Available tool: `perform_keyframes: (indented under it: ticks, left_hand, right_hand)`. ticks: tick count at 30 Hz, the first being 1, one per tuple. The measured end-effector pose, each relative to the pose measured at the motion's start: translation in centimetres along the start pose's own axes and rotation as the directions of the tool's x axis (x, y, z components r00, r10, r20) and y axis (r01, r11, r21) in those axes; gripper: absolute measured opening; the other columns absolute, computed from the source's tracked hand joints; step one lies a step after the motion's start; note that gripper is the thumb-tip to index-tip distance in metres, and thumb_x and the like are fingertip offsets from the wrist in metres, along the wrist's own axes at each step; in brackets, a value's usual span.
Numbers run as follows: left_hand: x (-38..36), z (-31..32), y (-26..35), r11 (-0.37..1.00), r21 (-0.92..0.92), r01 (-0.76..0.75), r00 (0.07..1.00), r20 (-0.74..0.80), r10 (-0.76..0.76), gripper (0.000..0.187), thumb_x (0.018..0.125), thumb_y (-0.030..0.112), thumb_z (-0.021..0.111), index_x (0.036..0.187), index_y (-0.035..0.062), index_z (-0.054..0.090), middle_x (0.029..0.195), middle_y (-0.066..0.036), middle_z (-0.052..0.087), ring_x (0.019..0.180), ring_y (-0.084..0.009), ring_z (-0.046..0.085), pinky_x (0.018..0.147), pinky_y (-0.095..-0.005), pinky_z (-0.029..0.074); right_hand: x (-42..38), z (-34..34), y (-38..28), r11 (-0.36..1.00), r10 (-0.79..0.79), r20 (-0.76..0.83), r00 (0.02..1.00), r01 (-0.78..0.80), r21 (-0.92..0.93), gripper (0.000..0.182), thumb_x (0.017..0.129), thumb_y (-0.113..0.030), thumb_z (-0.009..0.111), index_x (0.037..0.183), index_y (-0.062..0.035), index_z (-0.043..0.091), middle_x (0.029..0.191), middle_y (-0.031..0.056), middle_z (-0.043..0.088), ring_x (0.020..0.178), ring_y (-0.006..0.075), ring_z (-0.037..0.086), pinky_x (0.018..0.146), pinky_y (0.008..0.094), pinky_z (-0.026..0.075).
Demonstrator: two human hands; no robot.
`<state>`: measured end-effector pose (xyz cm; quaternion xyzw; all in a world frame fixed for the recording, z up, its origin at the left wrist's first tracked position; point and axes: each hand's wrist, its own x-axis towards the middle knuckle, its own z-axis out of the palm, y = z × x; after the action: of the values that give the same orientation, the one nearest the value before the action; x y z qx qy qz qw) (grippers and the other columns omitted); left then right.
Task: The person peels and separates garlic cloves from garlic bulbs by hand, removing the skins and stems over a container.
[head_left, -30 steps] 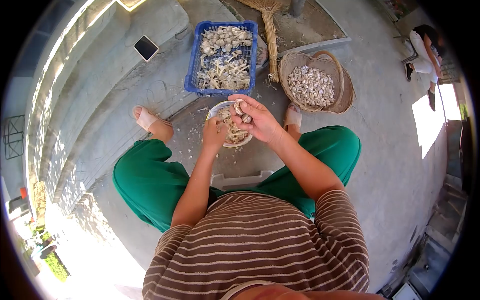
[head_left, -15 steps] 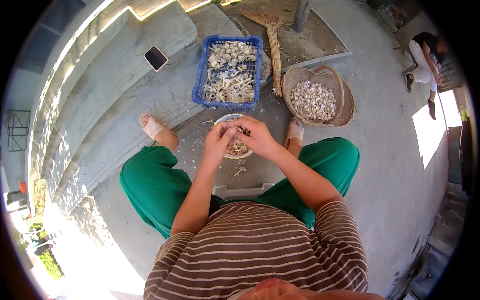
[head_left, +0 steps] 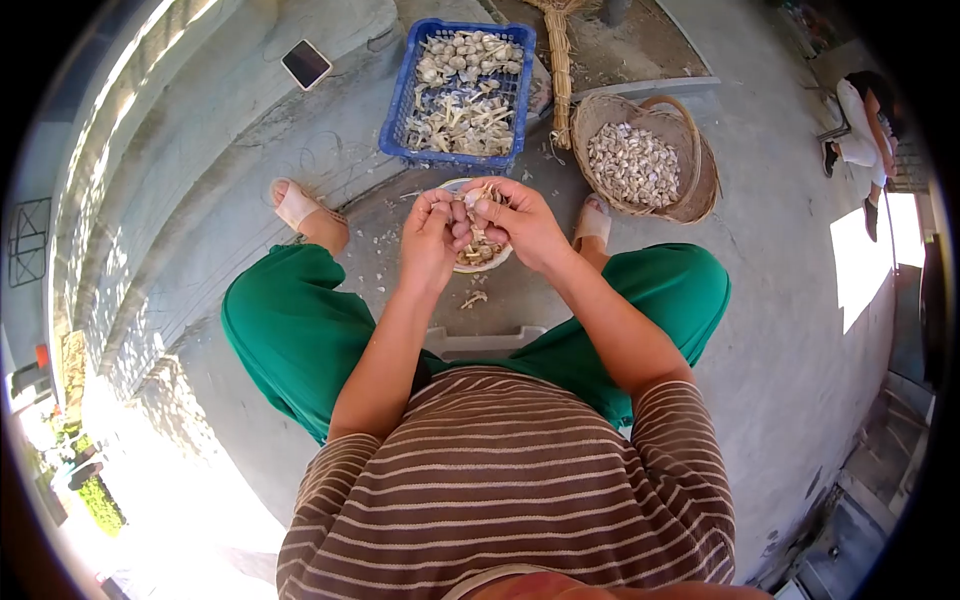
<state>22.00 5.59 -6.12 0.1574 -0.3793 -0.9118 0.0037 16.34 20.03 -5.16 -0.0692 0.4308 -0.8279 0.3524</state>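
Observation:
Over a white bowl [head_left: 497, 263] on the ground between my feet, my two hands are close together. My right hand [head_left: 522, 222] pinches a pale, pinkish piece of garlic [head_left: 474, 198] between thumb and fingers. My left hand [head_left: 428, 240] has its fingers curled in beside that garlic; what lies inside them, if anything, is too small to make out. Inside the bowl lie garlic pieces and dry skins [head_left: 480, 250], partly hidden by my hands. A loose dry garlic scrap [head_left: 474, 299] lies on the concrete in front of the bowl.
Beyond the bowl stands a blue plastic crate [head_left: 390, 130] with garlic bulbs and stalks. Right of it is a wicker basket [head_left: 697, 205] of garlic cloves, near a straw broom [head_left: 560, 75]. A phone [head_left: 306, 65] lies on the step. A person [head_left: 865, 125] sits far right.
My hands have parted slightly and turned, so a garlic piece shows at the right fingertips. The crate, basket and bowl sit higher in the picture as the view has tilted down.

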Motion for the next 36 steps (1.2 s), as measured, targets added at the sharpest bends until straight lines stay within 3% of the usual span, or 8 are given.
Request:
perform_keyframes:
  ticks: [5, 10, 14, 19, 24, 29, 34, 36]
  left_hand:
    - [-0.2, 0.5, 0.6, 0.999, 0.025, 0.04, 0.998, -0.04, -0.039, 0.006, 0.093, 0.014, 0.05, 0.094, 0.0078, 0.05, 0.077, 0.0, 0.048, 0.061, -0.0085, 0.039, 0.051, -0.0221, 0.032]
    - [-0.1, -0.1, 0.8, 0.941, 0.338, 0.027, 0.997, 0.053, -0.047, 0.012, 0.095, 0.02, 0.049, 0.09, 0.0088, 0.05, 0.072, 0.003, 0.045, 0.055, -0.0058, 0.035, 0.048, -0.0196, 0.028]
    - [-0.1, -0.6, 0.9, 0.97, 0.228, 0.081, 0.991, 0.084, -0.102, 0.018, 0.096, 0.024, 0.049, 0.087, 0.0084, 0.049, 0.068, 0.002, 0.044, 0.051, -0.0048, 0.032, 0.046, -0.0192, 0.027]
    - [0.1, -0.3, 0.3, 0.996, -0.008, 0.094, 0.995, 0.025, -0.094, 0.014, 0.096, 0.019, 0.047, 0.088, 0.008, 0.05, 0.069, -0.001, 0.046, 0.051, -0.0073, 0.035, 0.045, -0.0209, 0.028]
    - [-0.1, 0.2, 1.2, 0.984, 0.071, 0.162, 0.987, -0.022, -0.161, 0.007, 0.092, 0.008, 0.043, 0.095, 0.0074, 0.049, 0.075, -0.003, 0.051, 0.056, -0.0091, 0.041, 0.047, -0.0207, 0.03]
    - [0.1, -0.9, 0.0, 0.946, 0.314, 0.084, 0.989, 0.09, -0.118, 0.016, 0.094, 0.023, 0.051, 0.093, 0.0073, 0.051, 0.073, 0.001, 0.048, 0.056, -0.006, 0.039, 0.047, -0.0206, 0.029]
    - [-0.2, 0.1, -0.3, 0.99, 0.101, 0.095, 0.993, -0.079, -0.087, 0.021, 0.095, 0.027, 0.051, 0.083, 0.0096, 0.05, 0.066, 0.002, 0.045, 0.05, -0.0054, 0.035, 0.044, -0.0192, 0.026]
    - [0.0, -0.2, -0.6, 0.995, 0.005, 0.095, 0.994, -0.052, -0.094, 0.022, 0.095, 0.028, 0.05, 0.082, 0.0098, 0.05, 0.067, 0.002, 0.045, 0.051, -0.0068, 0.036, 0.044, -0.0204, 0.028]
  right_hand:
    - [0.1, -0.1, 0.3, 0.989, 0.006, -0.039, 0.999, -0.012, -0.15, 0.022, 0.087, -0.009, 0.061, 0.108, -0.0019, 0.058, 0.082, -0.0011, 0.055, 0.064, 0.0044, 0.046, 0.052, 0.019, 0.039]
    - [0.2, 0.4, -0.2, 0.606, -0.247, 0.04, 0.968, 0.187, -0.773, 0.026, 0.079, -0.015, 0.071, 0.096, -0.002, 0.056, 0.073, -0.0027, 0.055, 0.068, 0.0073, 0.053, 0.062, 0.0244, 0.046]
    - [0.5, -0.5, 0.6, 0.731, -0.121, 0.005, 0.993, 0.092, -0.676, 0.022, 0.082, -0.013, 0.068, 0.096, -0.0023, 0.056, 0.072, -0.0019, 0.056, 0.062, 0.0067, 0.051, 0.055, 0.0227, 0.043]
    - [0.5, -0.2, 0.4, 0.999, 0.045, -0.002, 0.999, -0.045, -0.003, 0.015, 0.087, -0.01, 0.062, 0.097, -0.0023, 0.055, 0.068, -0.0003, 0.052, 0.052, 0.0039, 0.043, 0.042, 0.0184, 0.029]
    - [0.4, 0.1, 0.3, 0.995, -0.021, -0.033, 0.999, 0.017, -0.098, 0.015, 0.087, -0.011, 0.063, 0.096, -0.0028, 0.054, 0.071, 0.0003, 0.054, 0.054, 0.0038, 0.044, 0.043, 0.0185, 0.032]
    - [0.5, -0.2, 1.1, 0.689, -0.189, 0.038, 0.981, 0.16, -0.707, 0.014, 0.086, -0.012, 0.063, 0.091, -0.005, 0.052, 0.071, -0.0012, 0.055, 0.054, 0.0029, 0.047, 0.045, 0.0188, 0.036]
    - [0.2, -0.2, 1.1, 0.775, -0.07, 0.009, 0.998, 0.06, -0.629, 0.016, 0.085, -0.013, 0.064, 0.086, -0.0056, 0.05, 0.071, 0.0008, 0.052, 0.058, 0.0045, 0.047, 0.047, 0.0215, 0.036]
    - [0.4, -0.4, 1.6, 0.955, -0.088, 0.053, 0.995, 0.099, -0.28, 0.012, 0.088, -0.011, 0.058, 0.09, -0.0052, 0.048, 0.074, 0.0027, 0.052, 0.055, 0.0071, 0.047, 0.046, 0.0211, 0.036]
